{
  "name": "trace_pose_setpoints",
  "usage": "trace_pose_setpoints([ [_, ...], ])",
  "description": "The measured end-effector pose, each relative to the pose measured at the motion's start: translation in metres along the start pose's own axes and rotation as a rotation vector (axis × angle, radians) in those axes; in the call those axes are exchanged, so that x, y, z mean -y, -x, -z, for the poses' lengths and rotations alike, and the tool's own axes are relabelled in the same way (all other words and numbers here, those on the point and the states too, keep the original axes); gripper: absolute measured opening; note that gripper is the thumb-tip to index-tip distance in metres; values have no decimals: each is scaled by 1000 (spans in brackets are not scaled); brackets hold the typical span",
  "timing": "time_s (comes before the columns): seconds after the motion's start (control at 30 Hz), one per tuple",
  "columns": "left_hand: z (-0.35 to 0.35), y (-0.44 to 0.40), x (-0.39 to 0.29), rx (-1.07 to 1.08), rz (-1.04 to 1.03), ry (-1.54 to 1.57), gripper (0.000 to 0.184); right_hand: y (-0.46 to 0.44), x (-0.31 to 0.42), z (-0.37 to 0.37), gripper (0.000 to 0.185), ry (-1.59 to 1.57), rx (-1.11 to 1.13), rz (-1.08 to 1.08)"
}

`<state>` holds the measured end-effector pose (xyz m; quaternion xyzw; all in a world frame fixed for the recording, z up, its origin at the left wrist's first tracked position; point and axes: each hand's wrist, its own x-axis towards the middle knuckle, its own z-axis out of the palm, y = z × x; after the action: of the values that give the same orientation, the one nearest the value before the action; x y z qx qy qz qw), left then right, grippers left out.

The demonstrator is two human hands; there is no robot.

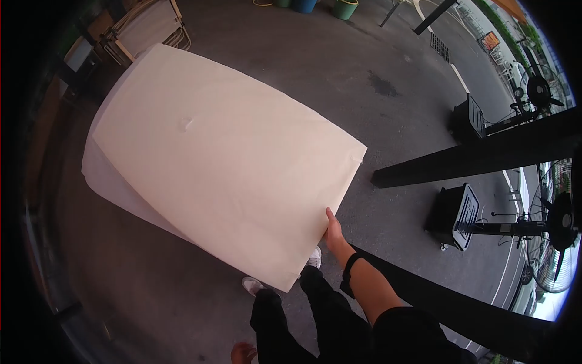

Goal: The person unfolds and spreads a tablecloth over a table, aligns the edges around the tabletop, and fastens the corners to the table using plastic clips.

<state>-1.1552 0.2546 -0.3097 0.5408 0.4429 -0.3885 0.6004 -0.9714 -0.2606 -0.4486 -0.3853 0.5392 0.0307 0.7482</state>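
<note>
A large cream-coloured sheet or board (242, 145) stretches out in front of me, with a small torn or dented mark (188, 123) on its face. A second pale layer (142, 197) shows below its left edge; I cannot tell what it is. My right hand (332, 233) is closed on the sheet's near right edge, thumb on top and the other fingers hidden beneath. Low in the view hangs my left hand (244, 353), beside my leg and apart from the sheet. It is dark and cut off, so its fingers are not clear.
Black posts (473, 148) rise on the right. Black lidded boxes (451, 215) stand near them, beside large fans (561, 221). Folded tables or frames (145, 30) lean at the upper left. Buckets (344, 8) sit at the top. Dark paving (339, 67) lies underfoot.
</note>
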Motion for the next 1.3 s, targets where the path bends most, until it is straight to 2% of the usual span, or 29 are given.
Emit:
trace_pose_setpoints([
  [0.1,-33,6,-12,-20,63,-86,26,-14,54,33,64,31,-68,3],
  [0.2,-89,18,-34,62,-53,-237,25,-32,88,75,64,97,-102,-12],
  [0.27,-110,10,-37,63,40,-162,25,-38,101,99,64,54,-190,17],
  [0.4,-141,-4,-49,115,122,-181,29,-34,112,152,70,104,-261,32],
  [0.47,-157,-8,-61,70,51,-224,19,-29,110,175,72,93,-287,46],
  [0.63,-185,-5,-89,24,66,-305,21,-20,93,236,76,61,-360,72],
  [0.7,-181,4,-99,-13,49,-285,22,-3,107,237,75,27,-349,49],
  [0.77,-175,-1,-106,61,29,-332,23,-3,109,253,75,37,-376,46],
  [0.8,-169,1,-109,44,16,-316,23,-15,99,271,75,-75,-333,123],
  [0.87,-156,-3,-113,70,13,-275,23,-11,105,268,74,-102,-367,104],
  [0.93,-139,-6,-120,60,14,-286,20,-21,98,272,75,-98,-555,129],
  [0.97,-129,-7,-126,45,21,-313,19,-38,85,291,69,-72,-603,191],
  [1.0,-121,-9,-130,52,20,-303,19,-30,92,273,69,-64,-601,201],
  [1.07,-101,-19,-142,30,60,-299,19,2,113,214,54,878,-1128,235],
  [1.1,-93,-25,-151,42,56,-287,19,18,119,180,54,881,-1133,252],
  [1.17,-78,-38,-178,95,75,-325,20,45,122,108,41,1123,-1002,703],
  [1.3,-19,-60,-234,112,-1,-227,18,64,97,-44,43,1204,-725,921],
])
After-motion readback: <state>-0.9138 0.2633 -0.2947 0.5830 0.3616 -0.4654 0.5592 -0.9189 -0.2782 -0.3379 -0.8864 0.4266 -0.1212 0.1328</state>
